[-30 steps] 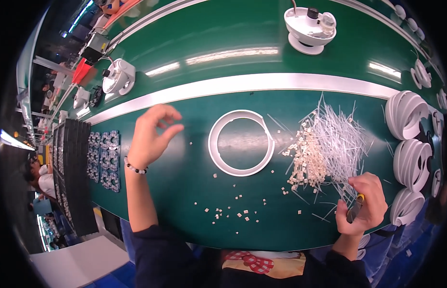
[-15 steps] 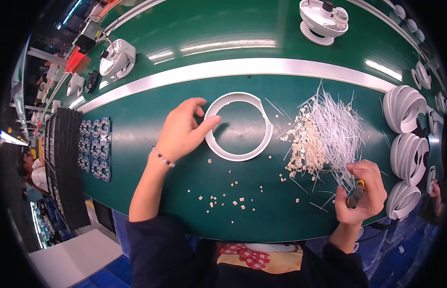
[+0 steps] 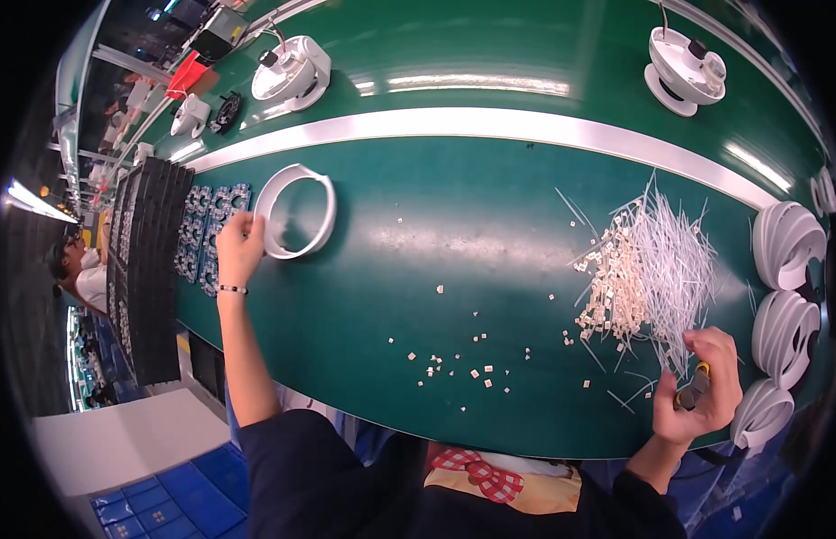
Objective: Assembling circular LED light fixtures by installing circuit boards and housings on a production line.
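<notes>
White ring [image 3: 329, 216] held toward the far left corner of the bench [image 3: 418, 296]

The ring is tilted, its left rim apparently pinched in the narrowed fingers of the left hand [image 3: 241, 249]. A yellow-handled cutter [image 3: 695, 388] is gripped in the right hand [image 3: 719, 395] at the near right corner, thumb spread. Progress can be judged only roughly: no part fitted to the ring is discernible, cream blocks [image 3: 616, 287] and white strips [image 3: 678, 260] are left heaped toward the right edge, and stacked bands [image 3: 782, 337] are lined along it. No lettering or label can be read.
</notes>
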`<state>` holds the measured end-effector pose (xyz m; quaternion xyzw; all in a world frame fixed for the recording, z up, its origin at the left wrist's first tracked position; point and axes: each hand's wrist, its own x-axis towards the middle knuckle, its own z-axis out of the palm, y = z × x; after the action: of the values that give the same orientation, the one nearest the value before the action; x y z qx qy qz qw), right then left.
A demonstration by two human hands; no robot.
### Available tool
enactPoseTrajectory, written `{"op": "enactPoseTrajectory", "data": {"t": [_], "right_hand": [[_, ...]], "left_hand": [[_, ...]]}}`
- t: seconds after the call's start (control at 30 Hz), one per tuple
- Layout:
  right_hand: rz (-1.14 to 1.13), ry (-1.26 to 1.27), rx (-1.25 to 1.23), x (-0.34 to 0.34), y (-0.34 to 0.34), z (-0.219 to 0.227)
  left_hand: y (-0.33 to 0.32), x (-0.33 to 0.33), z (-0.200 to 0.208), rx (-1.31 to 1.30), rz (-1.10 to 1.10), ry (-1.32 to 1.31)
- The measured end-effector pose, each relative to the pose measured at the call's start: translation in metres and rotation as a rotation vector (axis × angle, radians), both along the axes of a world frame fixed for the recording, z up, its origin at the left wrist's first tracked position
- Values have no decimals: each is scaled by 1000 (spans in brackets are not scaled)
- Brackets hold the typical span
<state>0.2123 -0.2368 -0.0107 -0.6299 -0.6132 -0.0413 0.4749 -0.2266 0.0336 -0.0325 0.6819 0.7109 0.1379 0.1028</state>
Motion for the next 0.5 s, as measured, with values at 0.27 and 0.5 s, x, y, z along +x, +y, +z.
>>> {"op": "enactPoseTrajectory", "data": {"t": [0.27,0.5], "right_hand": [[-30,-14,-25,2,0,-2],[22,13,-4,-1,1,6]], "left_hand": [[-87,90,9,190,-554,94],[-195,122,-18,-181,-816,141]]}}
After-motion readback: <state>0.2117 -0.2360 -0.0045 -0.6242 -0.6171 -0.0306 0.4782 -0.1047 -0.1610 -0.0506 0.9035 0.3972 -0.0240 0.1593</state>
